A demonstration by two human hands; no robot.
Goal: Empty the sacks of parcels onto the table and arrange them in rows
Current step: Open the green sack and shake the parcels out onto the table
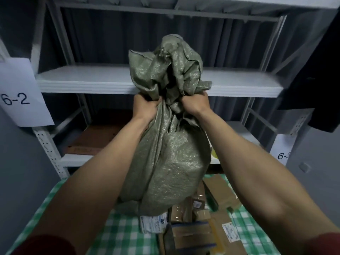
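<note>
A grey-green woven sack (165,162) hangs upside down in the middle of the view, bulging at its lower half. My left hand (146,107) and my right hand (196,103) both grip its bunched fabric at shelf height, side by side. The sack's loose end (171,57) stands crumpled above my fists. Below the sack, several brown cardboard parcels (198,230) with white labels lie in a heap on the table with a green and white checked cloth (119,229). The sack's mouth rests among them and is hidden.
A white metal shelf rack (82,80) stands right behind the table. A flat brown box (93,138) lies on its lower shelf. Paper signs marked 6-2 (18,92) and 6-3 (281,151) hang at left and right. A dark garment (312,70) hangs at upper right.
</note>
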